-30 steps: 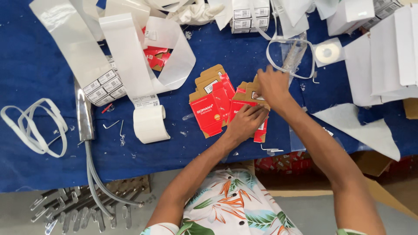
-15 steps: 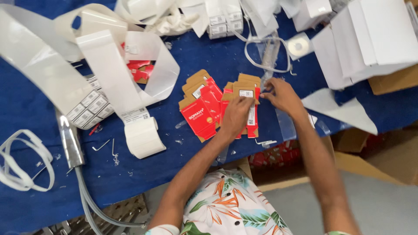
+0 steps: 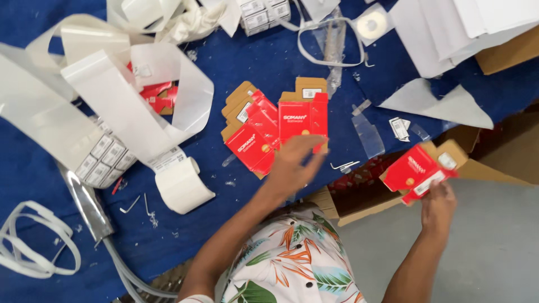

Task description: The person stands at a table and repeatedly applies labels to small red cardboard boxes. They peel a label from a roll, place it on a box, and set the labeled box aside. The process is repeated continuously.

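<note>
My left hand point(image 3: 295, 165) hovers with fingers spread over the near end of a flat red carton point(image 3: 303, 116) lying on the blue cloth point(image 3: 236, 67). Beside it lies a fanned stack of flat red cartons point(image 3: 251, 130) with brown flaps. My right hand point(image 3: 438, 203) is off the table's edge at the right. It grips another flat red carton point(image 3: 422, 168) with a white label, above an open brown cardboard box point(image 3: 365, 196).
A roll of white label backing point(image 3: 179, 182) with long loose strips point(image 3: 112, 106) sprawls at the left. Small white boxes point(image 3: 104, 157) lie under it. White sheets point(image 3: 449, 33), a tape roll point(image 3: 371, 23), plastic straps point(image 3: 33, 247) and metal clips point(image 3: 345, 166) are scattered around.
My right hand has left the carton pile and swung right, off the table, carrying one red carton. My left hand has lifted slightly and stays over the cartons on the cloth.
</note>
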